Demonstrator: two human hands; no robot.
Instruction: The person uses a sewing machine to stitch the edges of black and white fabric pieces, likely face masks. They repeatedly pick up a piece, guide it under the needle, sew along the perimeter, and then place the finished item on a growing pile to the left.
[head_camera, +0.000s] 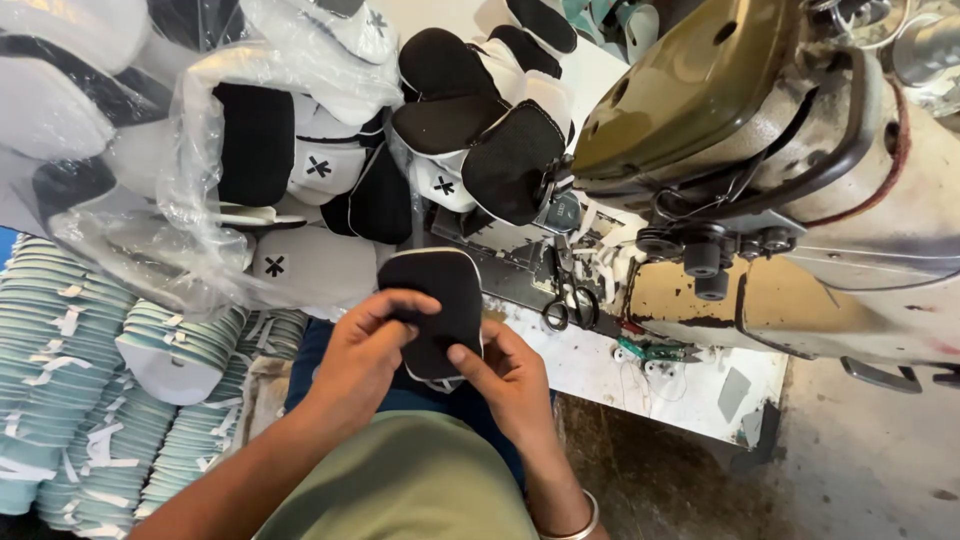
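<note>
While both hands meet just off the near edge of the bench (700, 400), they hold one black fabric piece (437, 300) between them, above the person's lap. The left hand (365, 350) curls over the piece's left edge, fingers bent onto its face and pressed against it. The right hand (510, 375) pinches the bottom right corner, thumb on top and fingers underneath. The piece is rounded at its corners, edged with a thin white border, and stands up from the grip so that most of it rises above both hands.

Past the piece, on the bench's far left side, a heap of similar black and white pieces (470, 130) lies piled. Several white ones carry a small black star-shaped mark (319, 167), another shows at (443, 185) and a third at (273, 265). A clear plastic bag (190, 150) wraps the left part of the heap, crumpled and glossy. Off the bench's left edge, stacks of pale green soles (70, 350) are bundled with white strips.

A pair of scissors (570, 300) rests on the bench just right of the held piece, near the olive and cream sewing machine (760, 150) that fills the right side.
</note>
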